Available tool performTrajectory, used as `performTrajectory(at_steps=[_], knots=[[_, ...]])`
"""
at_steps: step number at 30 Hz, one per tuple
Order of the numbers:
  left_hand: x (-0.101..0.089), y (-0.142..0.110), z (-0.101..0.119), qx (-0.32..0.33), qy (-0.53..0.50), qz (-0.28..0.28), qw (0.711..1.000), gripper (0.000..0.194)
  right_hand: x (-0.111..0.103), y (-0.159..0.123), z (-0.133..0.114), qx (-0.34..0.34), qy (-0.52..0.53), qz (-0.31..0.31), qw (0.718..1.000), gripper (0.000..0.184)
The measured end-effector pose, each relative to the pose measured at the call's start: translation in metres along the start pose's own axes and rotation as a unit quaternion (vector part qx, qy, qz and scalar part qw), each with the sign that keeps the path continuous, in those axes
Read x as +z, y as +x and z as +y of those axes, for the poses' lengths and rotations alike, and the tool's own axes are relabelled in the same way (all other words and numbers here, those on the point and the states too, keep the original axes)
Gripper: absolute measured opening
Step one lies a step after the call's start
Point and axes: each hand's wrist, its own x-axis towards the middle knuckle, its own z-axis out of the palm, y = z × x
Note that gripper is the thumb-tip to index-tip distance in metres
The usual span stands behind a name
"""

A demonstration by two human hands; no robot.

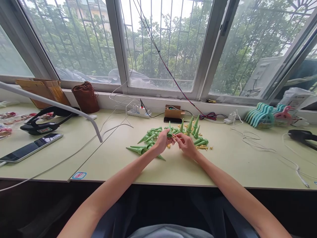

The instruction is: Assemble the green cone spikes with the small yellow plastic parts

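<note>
My left hand [162, 141] is closed around a green plastic cone-shaped spike [169, 134], its point upward and its wide end toward me. Right beside it, my right hand [187, 145] has its thumb and fingers pinched together near the spike's wide end; whatever lies between the fingertips is too small to make out. Several more green spikes [136, 150] lie in a loose pile left of my hands. Behind and to the right, other green spikes [190, 126] stand point-up. Small yellow pieces [203, 148] are scattered among them, partly hidden.
Behind the pile are a small cardboard box [173, 113] and a dark phone [172, 120]. White cables [269, 150] trail over the table [230, 165]. On the left lie another phone [32, 148] and a black strapped device [46, 125]. Turquoise hangers [260, 115] stand at right.
</note>
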Motion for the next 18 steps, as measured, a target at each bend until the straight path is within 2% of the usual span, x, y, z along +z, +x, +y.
performTrajectory(at_steps=[5, 10, 14, 18], knots=[[-0.0011, -0.0019, -0.0005, 0.043, 0.052, -0.002, 0.998, 0.024, -0.0021, 0.0000, 0.0009, 0.009, 0.029, -0.028, 0.999, 0.031], [-0.0010, -0.0029, -0.0006, 0.056, 0.076, 0.005, 0.995, 0.025, -0.0011, 0.0007, 0.0035, 0.004, 0.037, -0.037, 0.999, 0.031], [0.0001, -0.0033, -0.0018, 0.066, 0.099, 0.022, 0.993, 0.027, -0.0012, 0.0006, 0.0005, -0.003, 0.005, -0.030, 1.000, 0.030], [0.0011, -0.0033, -0.0050, 0.084, 0.165, 0.051, 0.981, 0.032, -0.0027, 0.0007, -0.0020, -0.010, -0.040, -0.022, 0.999, 0.030]])
